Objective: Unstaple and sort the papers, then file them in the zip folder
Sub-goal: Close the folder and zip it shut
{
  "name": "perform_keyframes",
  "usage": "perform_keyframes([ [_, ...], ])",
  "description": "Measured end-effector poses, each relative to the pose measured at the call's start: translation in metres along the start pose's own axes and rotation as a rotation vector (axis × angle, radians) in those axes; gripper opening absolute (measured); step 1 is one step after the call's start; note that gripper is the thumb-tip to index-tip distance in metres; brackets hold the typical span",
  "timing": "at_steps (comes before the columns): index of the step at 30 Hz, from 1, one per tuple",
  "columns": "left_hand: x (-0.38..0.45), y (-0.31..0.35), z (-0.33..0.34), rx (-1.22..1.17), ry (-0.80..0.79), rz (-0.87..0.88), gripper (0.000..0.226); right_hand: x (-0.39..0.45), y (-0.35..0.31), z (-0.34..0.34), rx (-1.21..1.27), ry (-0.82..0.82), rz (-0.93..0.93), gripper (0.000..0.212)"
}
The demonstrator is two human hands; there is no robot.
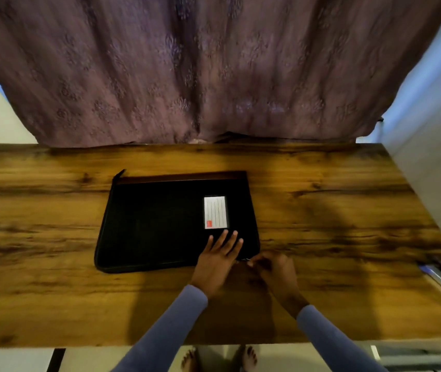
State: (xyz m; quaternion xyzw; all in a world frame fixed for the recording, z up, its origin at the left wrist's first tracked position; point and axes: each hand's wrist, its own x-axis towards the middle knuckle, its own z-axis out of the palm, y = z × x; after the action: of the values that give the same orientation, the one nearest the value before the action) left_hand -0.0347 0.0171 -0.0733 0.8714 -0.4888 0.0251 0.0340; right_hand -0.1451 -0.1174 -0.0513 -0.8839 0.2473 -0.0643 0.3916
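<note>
A black zip folder (157,224) lies flat in the middle of the wooden table (53,291), with a white label card (215,212) on its cover. My left hand (218,260) presses flat on the folder's near right corner, fingers straight. My right hand (274,267) pinches the small metal zip pull (246,260) at that same corner. No papers show outside the folder.
A purple patterned curtain (214,71) hangs behind the table's far edge. A dark pen-like tool on a shiny flat item (439,275) lies near the table's right edge. A white wall (434,157) stands close on the right. My feet show below the near edge.
</note>
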Motion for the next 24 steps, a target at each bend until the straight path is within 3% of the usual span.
perform_keyframes([
  [8,-0.011,-0.001,0.017,0.032,0.128,0.040,0.040,0.049,0.029,-0.038,0.034,-0.019,0.032,0.006],
  [16,-0.011,-0.001,0.025,0.016,0.173,0.068,0.050,0.148,0.012,-0.034,-0.002,0.003,0.037,0.010],
  [21,-0.012,-0.003,0.026,0.023,0.106,0.097,0.064,0.197,-0.009,-0.029,-0.027,0.053,0.095,0.007],
  [24,-0.007,-0.006,0.016,0.017,0.066,0.126,0.053,0.210,-0.015,-0.024,0.007,0.067,0.131,0.005],
])
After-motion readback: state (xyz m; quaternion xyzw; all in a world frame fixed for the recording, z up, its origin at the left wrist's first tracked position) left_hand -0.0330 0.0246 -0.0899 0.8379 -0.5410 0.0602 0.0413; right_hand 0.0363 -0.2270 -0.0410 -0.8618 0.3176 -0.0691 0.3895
